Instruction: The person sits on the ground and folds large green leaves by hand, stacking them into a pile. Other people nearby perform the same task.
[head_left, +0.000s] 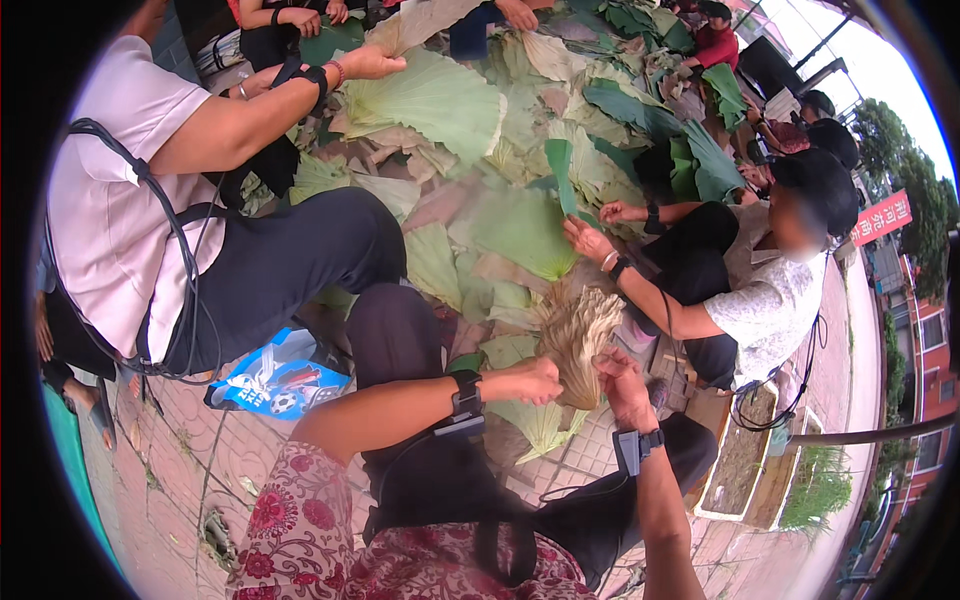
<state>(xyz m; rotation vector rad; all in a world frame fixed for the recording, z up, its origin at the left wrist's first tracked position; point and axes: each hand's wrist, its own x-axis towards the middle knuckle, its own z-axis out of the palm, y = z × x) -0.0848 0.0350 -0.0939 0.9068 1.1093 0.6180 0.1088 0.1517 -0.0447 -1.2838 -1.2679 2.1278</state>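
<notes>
A crumpled, pale brown dried lotus leaf (582, 325) hangs in folds in front of me, its narrow end pointing toward my lap. The fingers of my right hand (625, 388) pinch the leaf's right edge. Just left of its narrow end, my left hand (527, 382) is closed, thumb against fingers; whatever it grips is too small to make out. Below my hands, a yellowish-green leaf (538, 425) lies on the paving. Beyond them spreads a heap of green and brown lotus leaves (435, 262).
A co-worker in a pale pink shirt (135, 180) sits at left, holding a large leaf (430, 105). At right another, in a white patterned shirt (770, 320), holds a green leaf (525, 230). A blue bag (285, 375) and soil-filled planters (742, 455) flank me. Several people sit around the heap.
</notes>
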